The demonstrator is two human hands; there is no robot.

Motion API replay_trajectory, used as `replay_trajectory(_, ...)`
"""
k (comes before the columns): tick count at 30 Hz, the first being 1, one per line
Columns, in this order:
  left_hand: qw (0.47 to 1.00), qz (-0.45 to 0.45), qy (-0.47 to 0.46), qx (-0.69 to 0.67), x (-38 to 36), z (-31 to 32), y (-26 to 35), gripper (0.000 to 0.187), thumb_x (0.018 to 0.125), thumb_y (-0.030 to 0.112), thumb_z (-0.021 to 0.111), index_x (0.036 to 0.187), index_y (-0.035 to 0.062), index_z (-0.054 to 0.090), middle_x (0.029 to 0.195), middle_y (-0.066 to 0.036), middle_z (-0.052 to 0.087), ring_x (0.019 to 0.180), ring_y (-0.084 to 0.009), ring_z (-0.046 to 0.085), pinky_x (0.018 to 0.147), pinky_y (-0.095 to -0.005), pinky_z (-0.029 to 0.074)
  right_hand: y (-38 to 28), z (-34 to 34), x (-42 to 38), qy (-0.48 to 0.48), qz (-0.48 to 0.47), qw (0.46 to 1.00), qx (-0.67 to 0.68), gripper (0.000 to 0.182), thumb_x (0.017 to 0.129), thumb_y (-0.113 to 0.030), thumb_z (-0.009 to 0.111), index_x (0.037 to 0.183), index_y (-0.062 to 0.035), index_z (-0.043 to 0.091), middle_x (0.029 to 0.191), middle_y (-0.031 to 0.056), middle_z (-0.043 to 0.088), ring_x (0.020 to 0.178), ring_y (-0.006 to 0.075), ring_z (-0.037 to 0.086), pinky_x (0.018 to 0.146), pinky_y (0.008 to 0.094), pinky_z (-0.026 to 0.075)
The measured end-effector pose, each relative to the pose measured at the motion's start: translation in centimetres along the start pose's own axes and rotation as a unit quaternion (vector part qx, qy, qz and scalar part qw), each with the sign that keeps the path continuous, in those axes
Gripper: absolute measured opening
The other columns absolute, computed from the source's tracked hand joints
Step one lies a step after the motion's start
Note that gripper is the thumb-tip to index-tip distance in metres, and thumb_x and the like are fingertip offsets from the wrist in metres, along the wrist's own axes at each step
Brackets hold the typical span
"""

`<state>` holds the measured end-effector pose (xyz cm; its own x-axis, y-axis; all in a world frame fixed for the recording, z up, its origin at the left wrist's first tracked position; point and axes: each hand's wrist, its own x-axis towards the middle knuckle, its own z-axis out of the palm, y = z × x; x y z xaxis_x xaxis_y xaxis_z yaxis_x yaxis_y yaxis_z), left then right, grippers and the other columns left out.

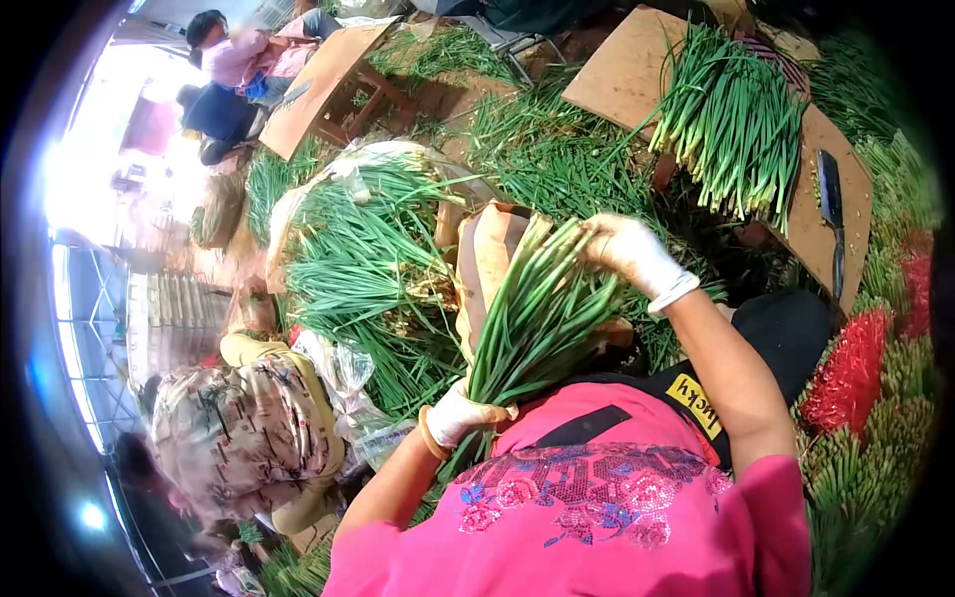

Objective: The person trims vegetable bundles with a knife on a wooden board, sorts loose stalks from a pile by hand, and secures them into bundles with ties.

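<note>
In front of the pink shirt [637, 542], the left hand [466, 413] closes around the leafy end of a bunch of green stalks [532, 323], slanted away from the shirt. The right hand [632, 257] bends its fingers against the pale ends; whether they grip, I cannot tell. A slack left hold could let stalks slide toward the loose pile [368, 264], ahead-left of the shirt. The right fingertips are hard to make out, and the leaf tips beside the shirt are partly hidden.

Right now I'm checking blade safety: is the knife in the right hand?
No, the knife lies on the board, while the right hand is on the bunch.
</note>
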<state>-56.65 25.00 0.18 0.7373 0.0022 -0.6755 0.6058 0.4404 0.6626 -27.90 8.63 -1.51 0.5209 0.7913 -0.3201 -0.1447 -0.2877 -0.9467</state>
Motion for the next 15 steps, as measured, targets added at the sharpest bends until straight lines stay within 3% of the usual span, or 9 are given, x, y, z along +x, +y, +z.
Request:
replay_trajectory(2, 0.999, 0.038, -0.002, -0.032, -0.3, -1.0, -1.2, 0.036, 0.065, 0.005, 0.071, 0.099, 0.0005, 0.061, 0.081, -0.007, 0.064, 0.065, -0.0132, 0.057, 0.057, -0.0255, 0.046, -2.0, -2.1, -0.6, 0.147, -0.077, 0.944, 0.284, 0.028, 0.085, -0.013, 0.061, 0.109, 0.0006, 0.061, 0.085, 0.0011, 0.065, 0.058, 0.0053, 0.05, 0.058, 0.0218, 0.044)
replay_trajectory(4, 0.996, 0.006, 0.02, -0.088, -1.2, -1.5, -1.1, 0.039, 0.065, 0.007, 0.068, 0.102, -0.0015, 0.06, 0.079, -0.008, 0.062, 0.063, -0.0134, 0.056, 0.057, -0.0256, 0.045, 1.4, -8.6, 0.2, 0.194, -0.152, 0.805, 0.539, 0.021, 0.087, -0.012, 0.059, 0.104, 0.0004, 0.061, 0.088, 0.0017, 0.066, 0.05, 0.0021, 0.042, 0.047, 0.0168, 0.038)
replay_trajectory(6, 0.993, 0.017, -0.026, -0.118, -1.1, -3.9, -2.9, 0.057, 0.069, -0.002, 0.059, 0.125, -0.0044, 0.049, 0.099, -0.013, 0.063, 0.074, -0.0136, 0.058, 0.066, -0.0224, 0.047, 1.4, -10.1, -1.2, 0.243, -0.176, 0.841, 0.45, 0.019, 0.088, -0.013, 0.06, 0.101, 0.0003, 0.061, 0.078, -0.0017, 0.062, 0.05, -0.0008, 0.04, 0.041, 0.0113, 0.033)
replay_trajectory(8, 0.994, 0.041, 0.028, -0.1, -1.2, -4.2, -4.1, 0.048, 0.068, 0.012, 0.065, 0.113, -0.0036, 0.055, 0.085, -0.009, 0.062, 0.065, -0.014, 0.056, 0.06, -0.0246, 0.045, -0.7, -8.7, -2.9, 0.371, -0.104, 0.85, 0.36, 0.022, 0.089, -0.016, 0.06, 0.103, -0.0003, 0.061, 0.074, -0.0032, 0.06, 0.048, -0.0008, 0.037, 0.038, 0.0098, 0.029)
replay_trajectory(10, 0.99, 0.067, 0.058, -0.111, -1.7, -3.5, -4.5, 0.043, 0.067, 0.02, 0.07, 0.102, -0.0026, 0.059, 0.077, -0.006, 0.061, 0.059, -0.0139, 0.054, 0.056, -0.0259, 0.044, 3.3, -13.6, -4.7, 0.334, -0.203, 0.831, 0.396, 0.013, 0.087, -0.013, 0.06, 0.095, -0.0039, 0.064, 0.088, 0.0016, 0.066, 0.055, 0.0009, 0.045, 0.045, 0.0129, 0.035)
replay_trajectory(12, 0.986, 0.037, 0.041, -0.157, -2.1, -4.7, -5.9, 0.04, 0.067, 0.022, 0.071, 0.097, -0.0019, 0.06, 0.075, -0.006, 0.061, 0.059, -0.0143, 0.054, 0.054, -0.0259, 0.043, 6.0, -15.1, -5.0, 0.418, -0.215, 0.879, -0.081, 0.011, 0.083, -0.008, 0.061, 0.093, -0.0054, 0.065, 0.085, 0.0025, 0.065, 0.063, 0.0068, 0.052, 0.054, 0.0194, 0.042)
replay_trajectory(13, 0.981, 0.023, 0.031, -0.192, -2.3, -4.5, -5.6, 0.038, 0.067, 0.023, 0.071, 0.094, -0.0011, 0.06, 0.072, -0.007, 0.06, 0.058, -0.015, 0.054, 0.053, -0.0252, 0.042, 9.7, -15.3, -4.1, 0.338, -0.18, 0.914, -0.131, 0.014, 0.08, -0.005, 0.06, 0.092, -0.0034, 0.065, 0.095, 0.0069, 0.065, 0.068, 0.0123, 0.055, 0.065, 0.025, 0.046)
replay_trajectory(14, 0.98, 0.026, 0.009, -0.195, -2.3, -4.7, -5.6, 0.037, 0.067, 0.022, 0.071, 0.093, -0.0009, 0.06, 0.072, -0.007, 0.059, 0.058, -0.015, 0.054, 0.052, -0.025, 0.041, 4.6, -9.8, -7.0, 0.315, -0.067, 0.874, -0.364, 0.015, 0.076, -0.004, 0.061, 0.091, -0.0029, 0.066, 0.113, 0.0124, 0.061, 0.083, 0.0177, 0.061, 0.077, 0.0286, 0.048)
replay_trajectory(15, 0.979, 0.029, -0.013, -0.199, -2.4, -4.9, -5.8, 0.036, 0.067, 0.022, 0.071, 0.093, -0.0008, 0.06, 0.071, -0.006, 0.059, 0.057, -0.015, 0.053, 0.052, -0.0248, 0.041, 4.4, -7.8, -7.6, 0.248, -0.084, 0.784, -0.562, 0.018, 0.073, -0.006, 0.063, 0.091, -0.0037, 0.067, 0.127, 0.0155, 0.052, 0.105, 0.0246, 0.058, 0.091, 0.0334, 0.045)
